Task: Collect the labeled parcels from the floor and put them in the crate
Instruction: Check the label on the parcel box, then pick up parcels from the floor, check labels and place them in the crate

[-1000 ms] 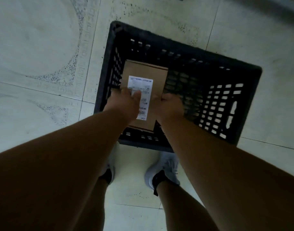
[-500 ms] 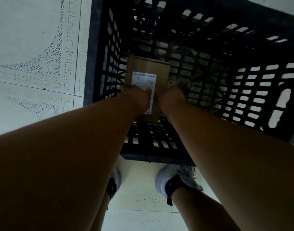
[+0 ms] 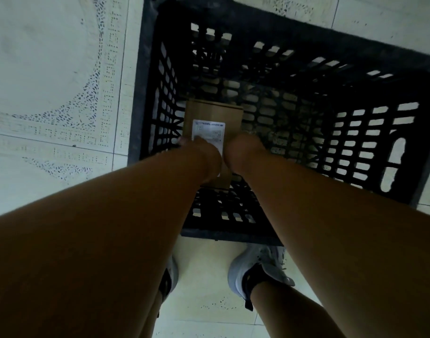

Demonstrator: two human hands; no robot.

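Note:
A brown cardboard parcel (image 3: 212,112) with a white printed label (image 3: 209,129) lies deep inside the black slatted crate (image 3: 370,62), against its left wall. Both my arms reach down into the crate. My left hand (image 3: 199,152) grips the parcel's near left side, its thumb lying over the label. My right hand (image 3: 243,148) holds the near right edge, fingers curled round it and hidden beneath. The parcel's near end is covered by my hands.
The crate stands on pale patterned floor tiles (image 3: 50,81). My two feet in white shoes (image 3: 255,267) stand just in front of its near wall. The crate's right half (image 3: 294,132) holds nothing I can see.
The parcel has gone from the crate's rim level down to near its bottom, both hands still on it. My head has come closer over the crate.

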